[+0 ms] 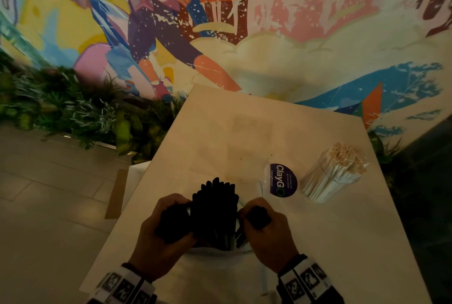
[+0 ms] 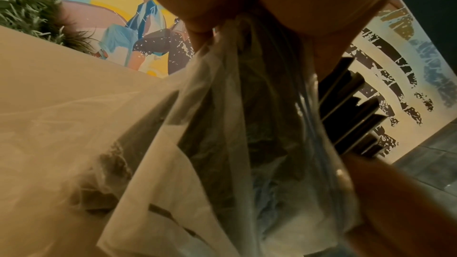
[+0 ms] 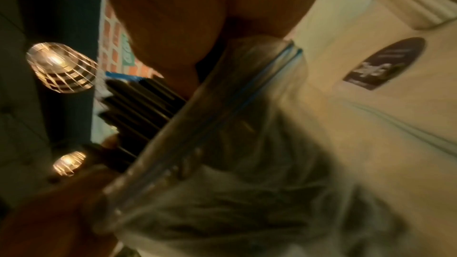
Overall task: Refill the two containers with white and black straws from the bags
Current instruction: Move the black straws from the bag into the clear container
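A bundle of black straws (image 1: 214, 208) stands upright between my hands near the table's front edge, inside a clear zip bag (image 2: 247, 105) with a blue seal strip. My left hand (image 1: 166, 227) grips the bag's left side next to the straws. My right hand (image 1: 264, 225) pinches the bag's right edge (image 3: 235, 124). Both wrist views show the black straws' tips (image 2: 351, 114) (image 3: 141, 101) poking out past the plastic. Dark shapes inside both fists cannot be made out. A clear container packed with white straws (image 1: 335, 171) stands tilted at the right of the table.
The beige table (image 1: 220, 132) stands against a painted mural wall, with plants and tiled floor to the left. A round purple ClayGo sticker (image 1: 282, 180) lies on the table beside a flat clear bag (image 1: 263, 181). More pale plastic (image 1: 220, 274) lies under my wrists.
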`<state>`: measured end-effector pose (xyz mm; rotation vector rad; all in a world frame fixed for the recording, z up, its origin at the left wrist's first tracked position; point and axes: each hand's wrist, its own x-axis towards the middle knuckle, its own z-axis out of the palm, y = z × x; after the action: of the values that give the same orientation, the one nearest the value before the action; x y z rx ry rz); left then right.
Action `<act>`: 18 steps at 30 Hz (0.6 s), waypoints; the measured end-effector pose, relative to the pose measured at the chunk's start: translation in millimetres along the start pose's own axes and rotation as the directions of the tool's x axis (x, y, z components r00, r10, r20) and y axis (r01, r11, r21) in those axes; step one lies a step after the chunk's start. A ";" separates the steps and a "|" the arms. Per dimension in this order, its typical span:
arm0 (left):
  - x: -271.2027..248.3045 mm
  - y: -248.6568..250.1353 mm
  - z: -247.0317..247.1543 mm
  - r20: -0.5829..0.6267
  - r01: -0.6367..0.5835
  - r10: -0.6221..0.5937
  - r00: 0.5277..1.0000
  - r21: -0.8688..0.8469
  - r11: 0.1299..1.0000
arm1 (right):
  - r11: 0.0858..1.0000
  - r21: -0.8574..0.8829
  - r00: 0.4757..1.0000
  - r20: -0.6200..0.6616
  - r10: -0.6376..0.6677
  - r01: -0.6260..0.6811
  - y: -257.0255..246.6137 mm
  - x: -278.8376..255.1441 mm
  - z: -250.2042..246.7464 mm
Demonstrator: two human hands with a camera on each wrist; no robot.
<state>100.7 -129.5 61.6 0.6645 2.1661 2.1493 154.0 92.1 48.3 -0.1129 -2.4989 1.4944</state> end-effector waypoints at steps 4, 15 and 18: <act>-0.6 -2.4 0.1 0.001 0.012 -0.012 1.000 -0.042 0.999 | 0.989 -0.074 0.973 0.181 0.141 -0.129 11.6 -3.8 -3.9; -1.5 -2.6 -0.4 -0.007 0.004 -0.004 1.000 -0.035 0.999 | 0.865 0.494 0.995 0.020 0.094 -0.091 -65.6 15.1 -48.3; -2.7 -2.4 -1.1 -0.008 0.014 -0.014 1.000 -0.043 0.999 | 0.851 0.526 0.997 -0.068 0.029 0.011 -90.0 24.1 -64.4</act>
<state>102.1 -131.3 58.6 0.6369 2.1148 2.1889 150.1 108.8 160.3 -0.0816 -1.9421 2.0749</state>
